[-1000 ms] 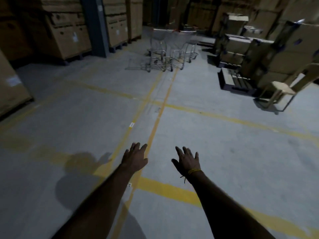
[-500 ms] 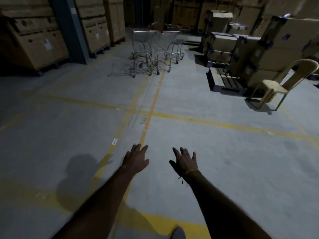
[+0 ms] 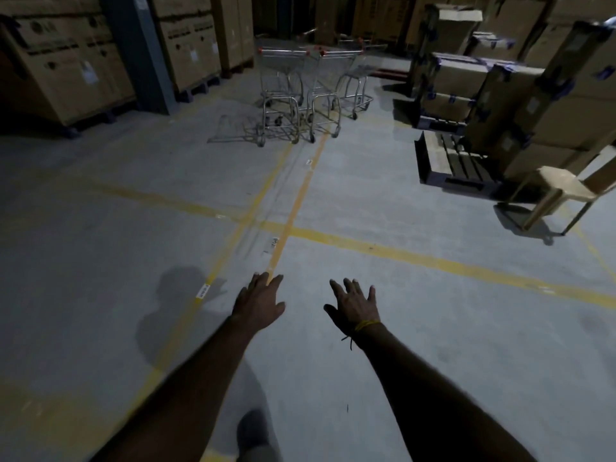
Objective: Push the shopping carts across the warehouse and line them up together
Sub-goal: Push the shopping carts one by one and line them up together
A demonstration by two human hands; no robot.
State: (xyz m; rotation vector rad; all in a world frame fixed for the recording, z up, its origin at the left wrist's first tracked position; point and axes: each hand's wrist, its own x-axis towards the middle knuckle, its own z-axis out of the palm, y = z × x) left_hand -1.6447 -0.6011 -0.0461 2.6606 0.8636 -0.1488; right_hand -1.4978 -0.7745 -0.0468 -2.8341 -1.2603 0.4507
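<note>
A cluster of metal shopping carts [image 3: 301,95] with red handle ends stands far ahead on the concrete floor, near the top middle of the view. Both my arms stretch forward, well short of the carts. My left hand [image 3: 258,303] is held palm down with straight fingers and holds nothing. My right hand [image 3: 355,306], with a yellow thread at the wrist, has its fingers spread and is also empty.
Stacked cardboard boxes [image 3: 73,58] line the left side beside a grey pillar [image 3: 140,51]. On the right are more boxes [image 3: 520,95], a wooden pallet [image 3: 453,165] and a beige plastic chair [image 3: 560,191]. Yellow floor lines [image 3: 400,251] cross ahead. My foot [image 3: 253,431] shows below.
The carts, boxes and chair have grown larger and nearer as I walk forward. Both hands stay outstretched and empty. A foot has come into view at the bottom.
</note>
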